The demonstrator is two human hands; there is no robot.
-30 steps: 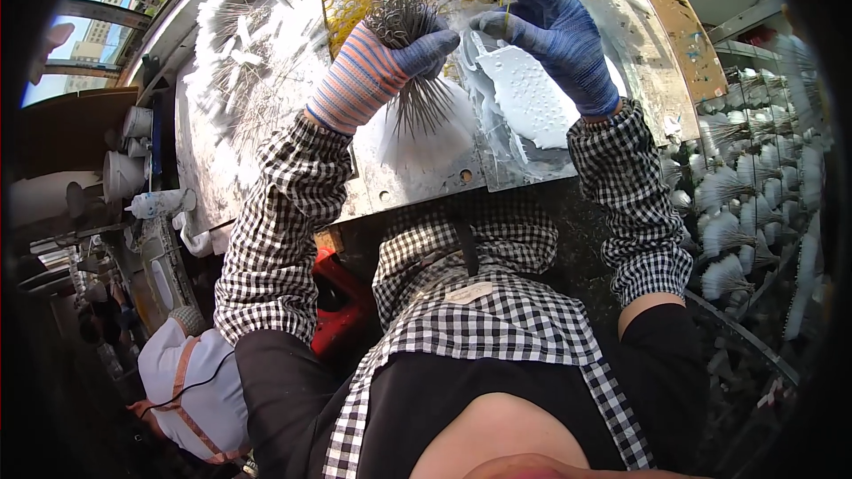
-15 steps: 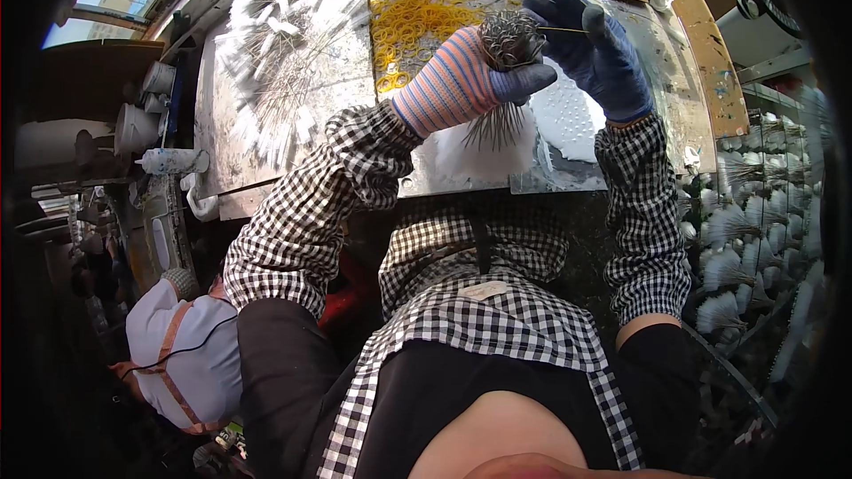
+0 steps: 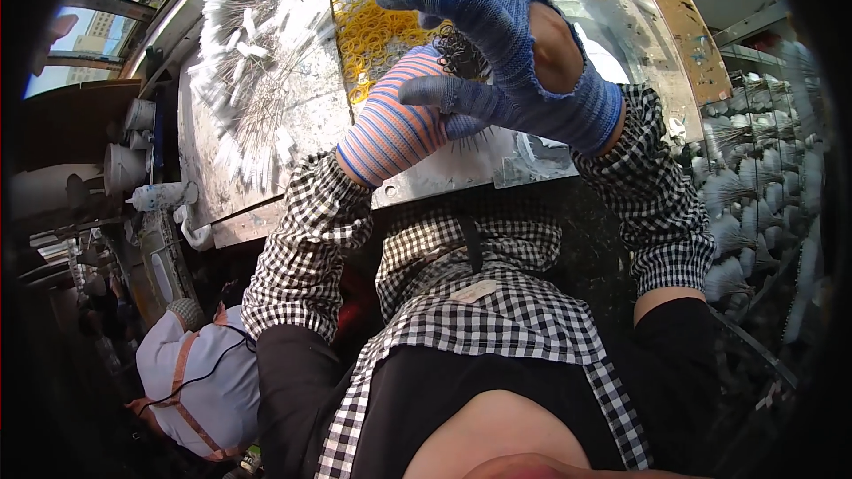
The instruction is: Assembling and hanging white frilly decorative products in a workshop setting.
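Observation:
My left hand (image 3: 395,115), in a pink-and-blue striped glove, is closed around a bundle of wire-stemmed brushes (image 3: 461,51). Dark looped wire ends stick up from its top, and stem tips show below the fist. Across the bundle reaches my right hand (image 3: 524,62), in a blue glove torn open at the back. Its fingers and thumb are spread apart, covering much of the bundle; no band shows on them. Behind the left hand, many yellow rubber bands (image 3: 377,40) lie on the worktable (image 3: 306,102).
Loose white-tipped wire brushes (image 3: 244,80) cover the table's left part. Cardboard (image 3: 679,27) borders the far and right sides. Racks of brush bundles (image 3: 745,177) stand at right. A white bottle (image 3: 164,195) and buckets (image 3: 124,168) are at left, near another person (image 3: 200,381).
The yellow band stretched from my right hand to the bundle no longer shows. My right hand has swung left and nearer over the bundle. My left hand has shifted left and down with it.

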